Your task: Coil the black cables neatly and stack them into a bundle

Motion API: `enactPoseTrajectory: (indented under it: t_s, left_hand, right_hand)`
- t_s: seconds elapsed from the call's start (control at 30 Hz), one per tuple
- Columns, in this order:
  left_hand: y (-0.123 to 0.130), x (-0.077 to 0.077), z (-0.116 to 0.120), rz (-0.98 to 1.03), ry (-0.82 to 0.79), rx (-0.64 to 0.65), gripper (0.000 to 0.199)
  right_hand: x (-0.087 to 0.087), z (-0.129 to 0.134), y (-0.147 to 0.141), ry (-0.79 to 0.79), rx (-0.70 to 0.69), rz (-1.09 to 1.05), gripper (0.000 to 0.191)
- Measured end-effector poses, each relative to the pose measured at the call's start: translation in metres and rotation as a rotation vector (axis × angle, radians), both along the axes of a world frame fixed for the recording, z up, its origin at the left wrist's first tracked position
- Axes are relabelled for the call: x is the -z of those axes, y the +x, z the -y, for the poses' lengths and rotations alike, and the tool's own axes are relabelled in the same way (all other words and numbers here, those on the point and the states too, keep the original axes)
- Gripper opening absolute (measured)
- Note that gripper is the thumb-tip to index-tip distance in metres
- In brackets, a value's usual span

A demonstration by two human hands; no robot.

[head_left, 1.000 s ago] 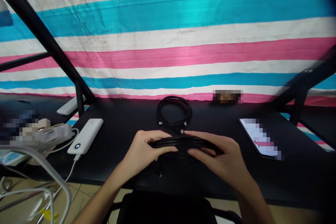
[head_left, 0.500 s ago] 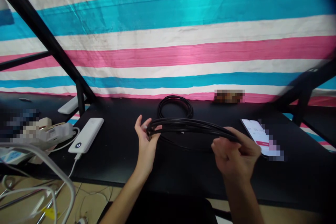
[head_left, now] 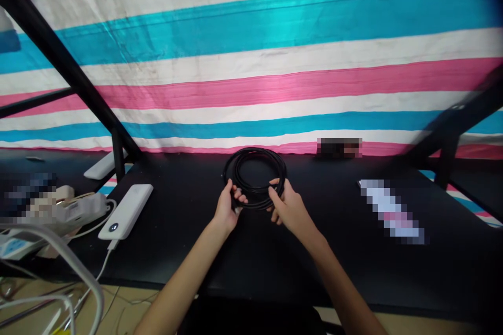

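Observation:
A coil of black cable (head_left: 255, 206) is held between my two hands near the back of the black table. My left hand (head_left: 229, 204) has its fingers curled round the coil's near left side. On the near right side, my right hand (head_left: 286, 202) grips the same loops, thumb on top and fingers beneath. Behind and partly inside this coil, more black cable loops (head_left: 255, 149) show on the tabletop; where one coil ends and the other begins I cannot tell.
A white power bank (head_left: 126, 212) with a plugged-in cable lies to the left, near a white power strip (head_left: 84, 208) and tangled cords. To the right lies a phone (head_left: 393, 212), mostly blurred out. Black metal frame bars (head_left: 74, 81) slant up at both sides before a striped sheet (head_left: 251, 78).
Both hands have carried the coil back and down onto the loops at the rear. My right hand has come left, close to my left hand.

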State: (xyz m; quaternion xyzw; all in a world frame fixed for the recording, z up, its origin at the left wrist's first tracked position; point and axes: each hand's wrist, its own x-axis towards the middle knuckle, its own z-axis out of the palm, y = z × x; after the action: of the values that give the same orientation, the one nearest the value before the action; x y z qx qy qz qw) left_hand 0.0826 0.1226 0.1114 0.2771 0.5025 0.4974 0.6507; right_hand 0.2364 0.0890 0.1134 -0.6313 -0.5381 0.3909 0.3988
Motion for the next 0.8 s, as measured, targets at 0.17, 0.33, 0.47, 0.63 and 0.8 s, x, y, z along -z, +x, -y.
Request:
enactPoseTrajectory:
  t_s: [0.17, 0.33, 0.47, 0.63, 0.8]
  left_hand:
    - [0.004, 0.009, -0.035, -0.269, 0.009, 0.164, 0.026]
    - [-0.001, 0.015, -0.055, -0.548, 0.041, 0.271, 0.034]
    - [-0.015, 0.023, -0.051, -0.742, 0.097, 0.299, 0.032]
    - [-0.054, 0.037, -0.042, -0.916, 0.152, 0.186, 0.036]
    - [-0.085, 0.053, -0.047, -0.969, 0.118, 0.185, 0.03]
  right_hand:
    - [0.005, -0.044, 0.018, 0.049, 0.053, 0.068, 0.034]
    - [0.021, -0.079, 0.031, 0.063, 0.099, 0.16, 0.05]
    - [0.029, -0.083, 0.047, 0.063, 0.182, 0.286, 0.055]
    - [0.04, -0.071, 0.082, -0.021, 0.277, 0.375, 0.046]
    - [0.054, -0.067, 0.103, -0.135, 0.315, 0.458, 0.033]
